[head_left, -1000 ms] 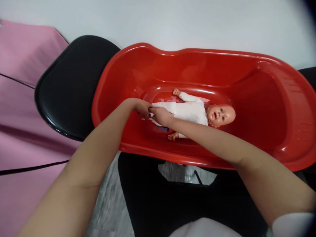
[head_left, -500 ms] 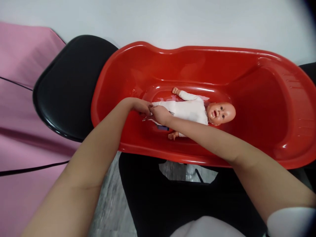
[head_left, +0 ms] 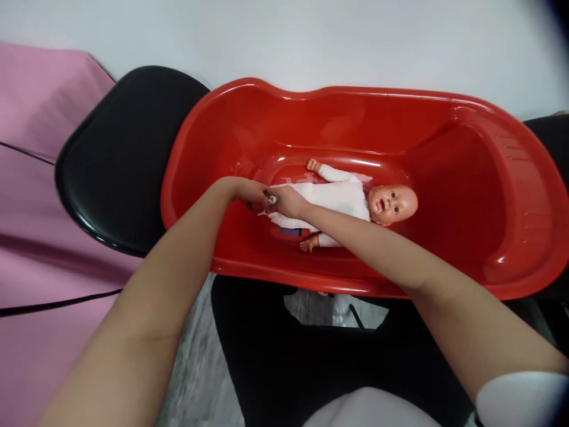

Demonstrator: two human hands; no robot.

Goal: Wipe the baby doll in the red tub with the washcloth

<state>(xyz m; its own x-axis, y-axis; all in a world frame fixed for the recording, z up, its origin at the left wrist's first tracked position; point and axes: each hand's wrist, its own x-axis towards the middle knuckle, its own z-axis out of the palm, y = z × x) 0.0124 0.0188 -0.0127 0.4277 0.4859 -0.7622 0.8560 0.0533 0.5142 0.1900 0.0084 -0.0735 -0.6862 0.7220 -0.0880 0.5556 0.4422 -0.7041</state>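
Note:
A baby doll (head_left: 329, 198) with a white cloth body lies on its back in the red baby bathtub (head_left: 448, 196), its head to the right and its arms spread. At the doll's leg end, my left hand (head_left: 253, 193) and my right hand (head_left: 288, 200) meet. Their fingers are closed around a small white end that looks like part of the doll's cloth leg; my knuckles hide most of it. The doll's other leg lies just below, towards me. A small dark-blue block (head_left: 291, 231) sits by that leg, partly covered by it.
Under the tub's left end is a black chair seat (head_left: 115, 160). Pink cloth (head_left: 31, 237) with black cords hangs at the left. A white wall (head_left: 355, 41) stands behind the tub. Another black surface (head_left: 551, 139) supports its right end. Grey floor (head_left: 200, 356) shows below.
The view has shifted slightly. My right hand has opened up a small gap by the left fingers, where a white bit now shows. More of the dark-blue block and near leg is visible.

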